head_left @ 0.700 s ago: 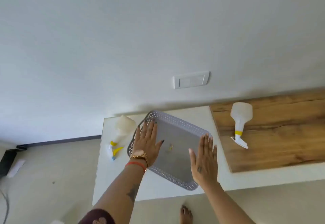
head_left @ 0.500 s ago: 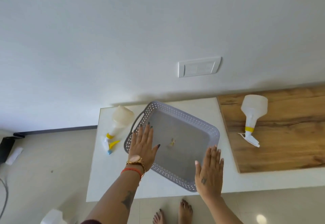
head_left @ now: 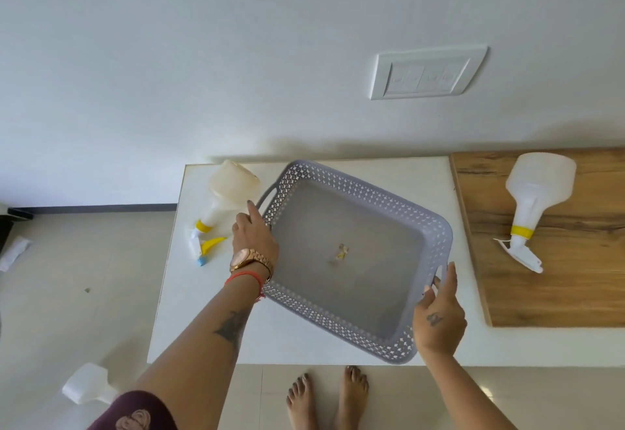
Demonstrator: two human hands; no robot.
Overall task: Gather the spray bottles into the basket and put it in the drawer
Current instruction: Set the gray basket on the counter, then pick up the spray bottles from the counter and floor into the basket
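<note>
A grey perforated basket (head_left: 436,227) lies at an angle on the white counter (head_left: 341,169), holding only a small yellowish scrap (head_left: 341,251). My left hand (head_left: 254,237) grips its left rim beside the handle slot. My right hand (head_left: 439,314) holds the right rim at the other handle. A cream spray bottle (head_left: 226,193) with a yellow trigger lies on the counter just left of the basket, close to my left hand. A white spray bottle (head_left: 537,186) lies on the wooden board (head_left: 558,294) to the right. A third white bottle (head_left: 88,384) lies on the floor at lower left.
A wall with a white switch plate (head_left: 427,73) stands right behind the counter. My bare feet (head_left: 326,396) are at the counter's front edge. Tiled floor lies to the left, with a white scrap (head_left: 13,252) at the far left.
Both hands were flat and open over the basket; they have spread apart to its left and right rims and closed on them. The camera has tilted down, bringing the floor bottle into view.
</note>
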